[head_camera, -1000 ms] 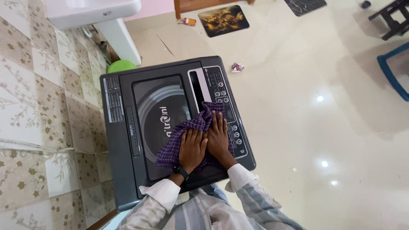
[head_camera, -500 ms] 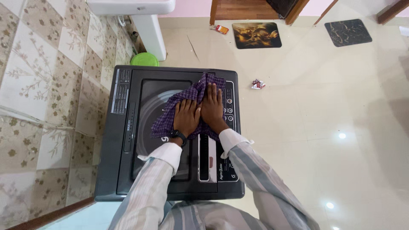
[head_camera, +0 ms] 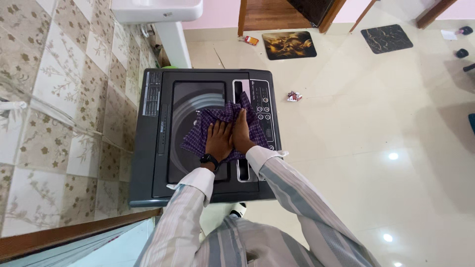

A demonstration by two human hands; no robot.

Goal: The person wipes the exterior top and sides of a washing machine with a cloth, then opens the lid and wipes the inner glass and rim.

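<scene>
A dark grey top-loading washing machine (head_camera: 153, 168) stands against a tiled wall. A purple checked cloth (head_camera: 198, 136) lies spread on its glass lid, reaching the control panel (head_camera: 264, 106) on the right side. My left hand (head_camera: 219, 141), with a black watch on the wrist, lies flat on the cloth. My right hand (head_camera: 243, 131) presses flat on the cloth right beside it, the two hands touching. Both sleeves are light with grey stripes.
A white pedestal sink (head_camera: 158, 12) stands beyond the machine by the tiled wall (head_camera: 59, 99). Two dark mats (head_camera: 289, 45) (head_camera: 386, 38) lie on the cream floor near a wooden door frame. A small crumpled wrapper (head_camera: 294, 96) lies right of the machine.
The hands and cloth have slid over the lid, from the near right part toward the middle and the control panel. The camera view has shifted, so the machine now sits squarer in view.
</scene>
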